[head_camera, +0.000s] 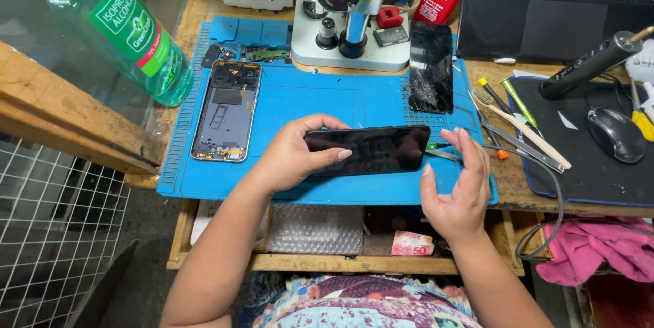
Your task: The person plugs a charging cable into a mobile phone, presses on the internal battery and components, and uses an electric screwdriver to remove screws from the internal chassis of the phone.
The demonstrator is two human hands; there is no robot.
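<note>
A worn wooden tabletop carries a blue silicone repair mat, with a microscope base at its far edge. The left hand reaches in from below, fingers wrapped around the left end of a glossy black phone screen held flat above the mat. The right hand stands open, fingertips touching the screen's right end. An opened phone frame lies left; a cracked screen lies beyond.

Worn wooden workbench, open drawer below, white wire grid, grey floor
</note>
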